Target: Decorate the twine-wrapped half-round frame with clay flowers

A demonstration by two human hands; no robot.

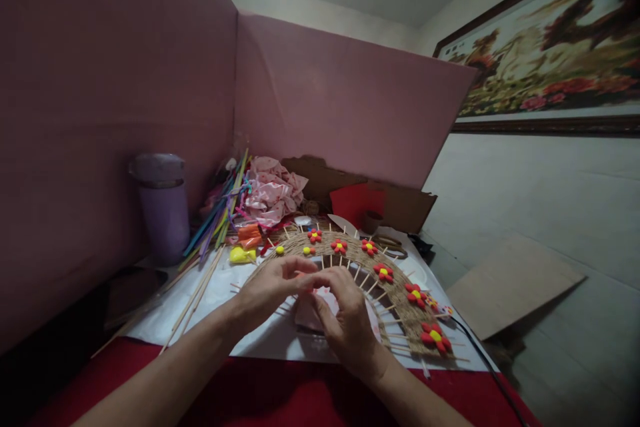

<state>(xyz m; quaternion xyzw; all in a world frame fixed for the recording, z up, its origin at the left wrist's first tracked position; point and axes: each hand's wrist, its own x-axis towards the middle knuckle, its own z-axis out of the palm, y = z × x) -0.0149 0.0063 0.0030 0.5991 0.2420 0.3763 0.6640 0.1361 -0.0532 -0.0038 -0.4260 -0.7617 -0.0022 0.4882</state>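
Note:
My left hand [270, 285] and my right hand [344, 320] meet above the near middle of the table, fingertips pressed together. Both are closed; a small orange bit shows by the fingertips, but what they hold is mostly hidden. Behind and below them lies an arch woven of twine [399, 290] on thin wooden sticks, whose ends poke out along both edges. Red clay flowers with yellow centres [383, 272] run along its top and right side. On its left part sit a yellow clay dot [280, 250] and another yellow dot with an orange piece beside it [309, 251].
Orange clay [249, 235] and yellow clay [243, 255] in wrappers lie left of the arch. Beyond are pipe cleaners [227, 203], crumpled pink cloth [275, 190] and a purple tumbler [164, 213]. Loose sticks [197, 297] lie left; scissors [393, 245] rest behind. A black cable [483, 353] crosses the right edge.

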